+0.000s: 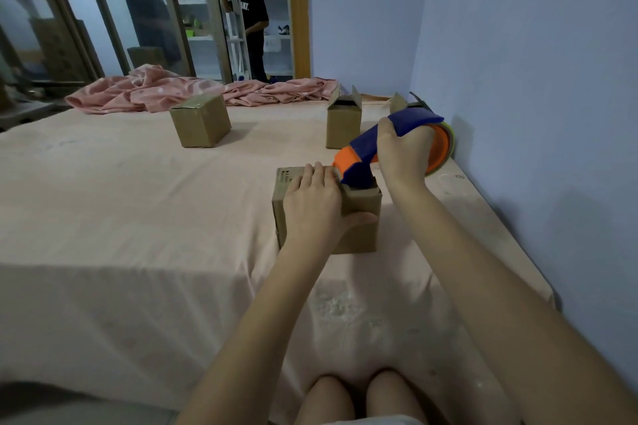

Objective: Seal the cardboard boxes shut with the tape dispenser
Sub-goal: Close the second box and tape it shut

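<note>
1. Knees (359, 397) at the bottom edge, so the person is sitting right up against a bed covered in a pink sheet (138, 217), both bare arms reaching forward.
2. Left hand (316, 207) lies flat across the top of the nearest box (359, 217). Fingers straight and close together over the flaps, thumb hooked down the near side. Looks like it's pinning the flaps shut.
3. Right hand (402, 153) grips the blue and orange tape dispenser (390, 145), fingers curled round its body. The roll end sits up and right toward the wall; the orange nose dips down-left and meets the box's far top edge, just beside the left fingertips.
4. The relation that counts: the dispenser's long axis runs from the far right down toward the person, and the box top lies on the near side of the nose. So my guess is the pull comes toward the body along the seam, and the left hand is sitting right in that path, so it'd need to slide off.
5. Can't tell if tape is stuck down yet; the nose and fingers hide it.
6. Further back: a closed box (200, 121) to the left, an open-flapped box (343, 124) behind the dispenser, crumpled pink cloth (193, 90), someone standing in the doorway.
</note>
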`<move>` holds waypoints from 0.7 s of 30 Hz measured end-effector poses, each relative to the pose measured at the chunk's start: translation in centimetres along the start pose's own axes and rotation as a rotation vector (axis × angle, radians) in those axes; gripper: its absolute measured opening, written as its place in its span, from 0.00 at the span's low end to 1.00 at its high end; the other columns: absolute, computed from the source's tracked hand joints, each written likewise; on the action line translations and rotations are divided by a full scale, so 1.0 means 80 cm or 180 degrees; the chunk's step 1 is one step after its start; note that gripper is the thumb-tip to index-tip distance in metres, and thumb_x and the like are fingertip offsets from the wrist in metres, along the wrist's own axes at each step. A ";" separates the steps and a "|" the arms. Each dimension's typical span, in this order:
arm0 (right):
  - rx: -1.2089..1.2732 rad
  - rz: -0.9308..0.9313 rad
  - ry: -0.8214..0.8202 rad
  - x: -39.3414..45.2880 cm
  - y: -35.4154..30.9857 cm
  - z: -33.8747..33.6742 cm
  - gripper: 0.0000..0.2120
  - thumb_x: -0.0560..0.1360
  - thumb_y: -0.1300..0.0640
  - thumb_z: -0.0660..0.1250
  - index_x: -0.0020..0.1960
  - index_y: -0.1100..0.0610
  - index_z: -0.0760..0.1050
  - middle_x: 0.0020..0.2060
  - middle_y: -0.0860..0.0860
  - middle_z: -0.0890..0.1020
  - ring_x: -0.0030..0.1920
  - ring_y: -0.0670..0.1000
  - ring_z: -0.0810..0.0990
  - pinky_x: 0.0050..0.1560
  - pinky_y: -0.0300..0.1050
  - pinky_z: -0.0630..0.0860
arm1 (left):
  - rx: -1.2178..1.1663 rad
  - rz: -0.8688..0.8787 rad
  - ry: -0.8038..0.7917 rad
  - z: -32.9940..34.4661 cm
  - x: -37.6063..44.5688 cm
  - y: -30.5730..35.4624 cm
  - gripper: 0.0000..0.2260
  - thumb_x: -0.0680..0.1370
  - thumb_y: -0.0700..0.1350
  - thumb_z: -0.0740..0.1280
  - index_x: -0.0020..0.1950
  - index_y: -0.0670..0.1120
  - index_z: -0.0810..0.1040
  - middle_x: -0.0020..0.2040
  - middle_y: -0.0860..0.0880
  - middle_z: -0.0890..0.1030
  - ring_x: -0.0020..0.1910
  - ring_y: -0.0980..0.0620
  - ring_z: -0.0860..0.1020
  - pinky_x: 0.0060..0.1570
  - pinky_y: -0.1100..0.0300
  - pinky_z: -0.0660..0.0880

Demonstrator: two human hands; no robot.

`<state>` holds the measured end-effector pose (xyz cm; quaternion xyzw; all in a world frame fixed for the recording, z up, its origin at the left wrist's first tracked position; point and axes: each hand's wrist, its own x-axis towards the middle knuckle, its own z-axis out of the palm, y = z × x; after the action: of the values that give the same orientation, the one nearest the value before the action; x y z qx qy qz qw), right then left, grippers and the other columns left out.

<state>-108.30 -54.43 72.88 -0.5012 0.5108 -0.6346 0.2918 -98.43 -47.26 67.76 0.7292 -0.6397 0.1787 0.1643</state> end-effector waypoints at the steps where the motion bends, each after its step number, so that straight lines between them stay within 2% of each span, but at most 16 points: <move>1: 0.0070 0.0080 0.0003 0.002 0.000 -0.001 0.10 0.75 0.55 0.66 0.53 0.58 0.71 0.42 0.50 0.79 0.39 0.46 0.79 0.31 0.33 0.69 | 0.0015 -0.0004 -0.0007 0.000 -0.001 0.001 0.49 0.65 0.75 0.59 0.75 0.42 0.59 0.75 0.44 0.62 0.75 0.46 0.58 0.72 0.54 0.55; 5: 0.0252 0.0158 0.0026 0.003 -0.002 -0.004 0.05 0.76 0.55 0.66 0.48 0.52 0.69 0.39 0.46 0.77 0.37 0.45 0.77 0.33 0.34 0.71 | 0.0067 -0.0032 -0.0053 0.000 0.001 0.002 0.49 0.66 0.75 0.58 0.76 0.42 0.57 0.76 0.44 0.60 0.75 0.47 0.57 0.72 0.54 0.54; 7: 0.0392 0.0193 0.0042 0.003 -0.002 -0.004 0.06 0.75 0.56 0.66 0.45 0.51 0.68 0.36 0.45 0.76 0.36 0.45 0.77 0.33 0.34 0.71 | 0.0076 -0.0042 -0.0072 -0.001 0.002 0.002 0.49 0.66 0.75 0.58 0.76 0.43 0.57 0.76 0.45 0.60 0.75 0.47 0.57 0.72 0.54 0.54; 10: 0.0526 0.0293 0.0089 0.004 -0.002 -0.004 0.09 0.75 0.55 0.67 0.51 0.52 0.67 0.37 0.43 0.75 0.38 0.45 0.77 0.33 0.33 0.71 | 0.0052 -0.0055 -0.0087 -0.001 0.002 0.003 0.49 0.66 0.75 0.59 0.76 0.42 0.58 0.76 0.44 0.60 0.75 0.47 0.57 0.72 0.53 0.54; 15: 0.0730 0.0419 0.0092 0.012 -0.002 -0.011 0.12 0.74 0.56 0.68 0.46 0.47 0.64 0.36 0.41 0.73 0.37 0.46 0.76 0.33 0.33 0.71 | 0.0007 -0.0074 -0.0030 0.000 -0.001 0.005 0.49 0.66 0.74 0.60 0.75 0.41 0.58 0.76 0.43 0.60 0.75 0.47 0.57 0.72 0.54 0.54; 18: 0.0823 0.0481 0.0095 0.013 -0.002 -0.015 0.14 0.73 0.56 0.69 0.52 0.50 0.65 0.37 0.42 0.74 0.38 0.46 0.76 0.31 0.31 0.71 | -0.0056 -0.0061 -0.0037 0.001 0.000 0.006 0.49 0.66 0.74 0.60 0.75 0.41 0.58 0.76 0.43 0.59 0.75 0.47 0.56 0.72 0.54 0.53; 21: 0.0920 0.0591 0.0181 0.015 0.000 -0.023 0.12 0.73 0.57 0.68 0.53 0.53 0.68 0.38 0.44 0.76 0.37 0.44 0.77 0.29 0.31 0.70 | -0.0088 -0.0059 -0.0013 0.001 -0.003 0.005 0.49 0.66 0.74 0.61 0.75 0.41 0.58 0.76 0.43 0.59 0.75 0.47 0.57 0.72 0.54 0.53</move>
<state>-110.38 -54.84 73.35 -0.3865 0.4663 -0.6857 0.4037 -98.81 -47.15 67.56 0.7332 -0.6357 0.1669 0.1748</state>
